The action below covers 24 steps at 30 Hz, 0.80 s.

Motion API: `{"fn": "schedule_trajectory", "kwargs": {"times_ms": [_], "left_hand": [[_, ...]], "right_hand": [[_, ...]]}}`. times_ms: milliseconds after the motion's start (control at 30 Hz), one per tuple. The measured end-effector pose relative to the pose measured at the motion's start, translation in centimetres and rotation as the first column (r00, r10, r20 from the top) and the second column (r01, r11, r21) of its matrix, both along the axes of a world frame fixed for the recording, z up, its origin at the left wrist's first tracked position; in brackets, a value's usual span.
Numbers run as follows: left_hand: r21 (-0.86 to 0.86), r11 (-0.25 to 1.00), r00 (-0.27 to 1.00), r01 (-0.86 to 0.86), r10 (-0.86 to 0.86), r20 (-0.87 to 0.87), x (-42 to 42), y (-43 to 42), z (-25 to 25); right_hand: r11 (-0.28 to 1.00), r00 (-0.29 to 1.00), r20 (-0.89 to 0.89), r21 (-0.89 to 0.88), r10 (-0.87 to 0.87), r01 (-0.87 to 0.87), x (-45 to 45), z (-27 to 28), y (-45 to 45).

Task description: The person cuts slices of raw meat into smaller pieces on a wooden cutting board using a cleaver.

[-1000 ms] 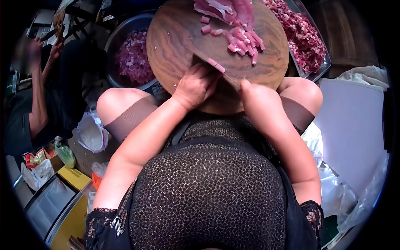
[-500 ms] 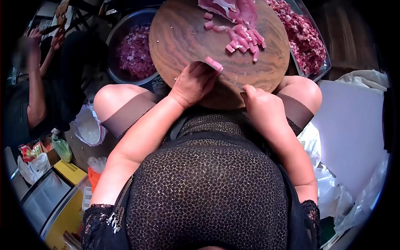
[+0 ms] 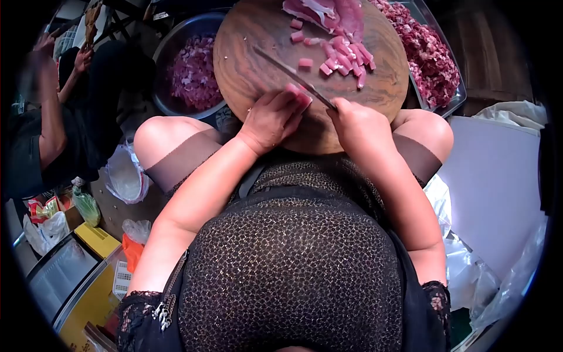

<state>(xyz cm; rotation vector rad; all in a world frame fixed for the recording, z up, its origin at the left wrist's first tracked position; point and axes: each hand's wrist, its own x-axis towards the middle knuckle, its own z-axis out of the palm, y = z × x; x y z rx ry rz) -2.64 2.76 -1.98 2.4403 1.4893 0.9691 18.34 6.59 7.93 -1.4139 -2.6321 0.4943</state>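
Observation:
My right hand (image 3: 363,126) is closed round the handle of a knife (image 3: 287,69), whose blade points up and left over the round wooden chopping board (image 3: 252,29). Near the board's front edge, my left hand (image 3: 270,120) presses down on a strip of pink meat (image 3: 300,98), fingertips curled over it; its rear part is hidden beneath the fingers. Beyond the blade lies a single cut meat piece (image 3: 305,63). More cut pieces (image 3: 346,56) are heaped farther back, beside a larger slab of meat (image 3: 349,17) at the far edge.
A metal bowl of cut meat (image 3: 193,73) stands left of the board; a tray of minced meat (image 3: 431,56) is at right. Another person's arm (image 3: 53,126) shows at far left. Plastic bags (image 3: 469,273) and a pale panel (image 3: 492,176) lie at right.
The knife has lifted and swung away from the strip, my right hand moving slightly up and left. A cut piece now lies apart on the board, beyond the blade.

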Motion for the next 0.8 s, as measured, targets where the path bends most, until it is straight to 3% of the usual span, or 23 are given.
{"fn": "schedule_trajectory", "kwargs": {"times_ms": [133, 233, 367, 500, 633, 700, 733, 800], "left_hand": [[0.111, 0.994, 0.999, 0.014, -0.017, 0.027, 0.1, 0.5, -0.3], [0.086, 0.996, 0.998, 0.005, -0.010, 0.063, -0.1, 0.2, -0.9], [0.111, 0.993, 0.999, 0.036, -0.040, 0.032, -0.2, 0.3, -0.7], [0.028, 0.998, 0.998, 0.049, -0.050, 0.028, -0.4, 0.0, 0.8], [0.053, 0.998, 0.999, -0.014, 0.012, 0.032, -0.8, -1.9, 1.0], [-0.059, 0.998, 0.999, -0.025, 0.027, 0.031, -1.0, -1.8, 0.1], [-0.055, 0.998, 0.999, -0.011, 0.008, -0.039, -1.1, -1.6, -0.2], [-0.043, 0.999, 1.000, 0.000, -0.001, -0.019, -1.0, -1.4, -0.1]], "right_hand": [[0.998, 0.990, 0.139, -0.058, 0.023, -0.015, 2.0, 1.1, -2.4], [0.986, 0.981, 0.194, -0.169, 0.023, 0.010, 1.5, 1.8, -2.3], [0.990, 0.995, 0.091, -0.137, 0.028, -0.015, -1.2, -1.3, -0.3], [0.999, 0.999, -0.016, -0.006, -0.045, 0.045, -2.7, -1.4, 1.4], [1.000, 1.000, -0.002, -0.015, -0.027, 0.027, -0.2, 0.6, -0.5], [1.000, 1.000, 0.003, -0.029, 0.004, -0.004, 0.9, 1.2, -2.0], [0.999, 0.998, 0.057, -0.041, 0.027, -0.025, 1.2, 1.4, -2.4], [0.999, 0.990, 0.135, -0.021, 0.037, -0.035, 1.7, 0.9, -3.1]]}}
